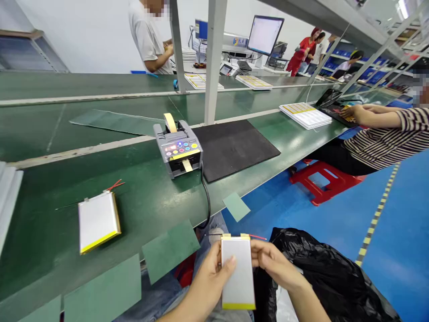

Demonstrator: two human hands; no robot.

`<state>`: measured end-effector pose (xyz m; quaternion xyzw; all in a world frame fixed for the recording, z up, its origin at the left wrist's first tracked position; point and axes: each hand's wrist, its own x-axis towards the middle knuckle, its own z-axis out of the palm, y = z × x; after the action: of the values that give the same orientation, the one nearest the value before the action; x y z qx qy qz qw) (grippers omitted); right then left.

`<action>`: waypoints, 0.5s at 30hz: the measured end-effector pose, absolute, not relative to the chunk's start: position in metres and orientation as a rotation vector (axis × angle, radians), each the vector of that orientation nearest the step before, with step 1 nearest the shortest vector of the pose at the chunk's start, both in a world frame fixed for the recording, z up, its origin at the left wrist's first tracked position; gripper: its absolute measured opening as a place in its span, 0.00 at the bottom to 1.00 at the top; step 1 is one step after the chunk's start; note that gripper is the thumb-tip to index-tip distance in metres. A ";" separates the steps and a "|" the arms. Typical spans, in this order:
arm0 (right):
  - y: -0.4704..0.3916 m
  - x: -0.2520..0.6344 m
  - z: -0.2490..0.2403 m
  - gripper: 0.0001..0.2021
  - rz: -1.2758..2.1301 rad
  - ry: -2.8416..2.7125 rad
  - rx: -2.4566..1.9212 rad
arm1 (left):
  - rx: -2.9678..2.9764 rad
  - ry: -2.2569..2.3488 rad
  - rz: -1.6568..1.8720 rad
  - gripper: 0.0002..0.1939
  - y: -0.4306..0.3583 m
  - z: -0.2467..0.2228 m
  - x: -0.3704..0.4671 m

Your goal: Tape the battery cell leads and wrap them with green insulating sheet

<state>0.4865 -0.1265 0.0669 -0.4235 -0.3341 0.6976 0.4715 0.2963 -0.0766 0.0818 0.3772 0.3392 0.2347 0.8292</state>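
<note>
Over my lap I hold a flat silver battery cell (237,273) upright, with yellow tape along its bottom edge and tabs with a red and a dark wire at its top. My left hand (214,273) grips its left side, thumb across the face. The curled fingers of my right hand (273,261) touch its upper right edge. A stack of similar battery cells (97,219), with red and black wires, lies on the green bench at left. Farther back stands a grey tape dispenser (179,147), a short strip of tape sticking out of its front.
A black mat (234,147) lies beside the dispenser, whose black cable (208,201) hangs over the bench edge. Green sheets (170,250) overhang that edge. A black plastic bag (321,273) is at my right. A co-worker in a striped shirt (385,138) sits farther along the bench.
</note>
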 end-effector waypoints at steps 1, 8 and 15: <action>-0.137 0.486 0.060 0.28 1.691 -0.783 -1.069 | 0.681 0.736 0.464 0.18 -0.080 0.076 0.309; -0.135 0.494 0.019 0.23 1.367 -0.660 -1.489 | 0.263 0.864 0.395 0.15 -0.082 0.036 0.372; -0.084 0.534 0.019 0.17 1.444 -0.688 -1.502 | 0.262 0.857 0.497 0.12 -0.057 0.039 0.394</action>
<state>0.5342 -0.0839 0.0190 -0.6090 -0.2790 0.5858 0.4562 0.3938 -0.0568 0.0389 0.1252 0.4099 0.2378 0.8716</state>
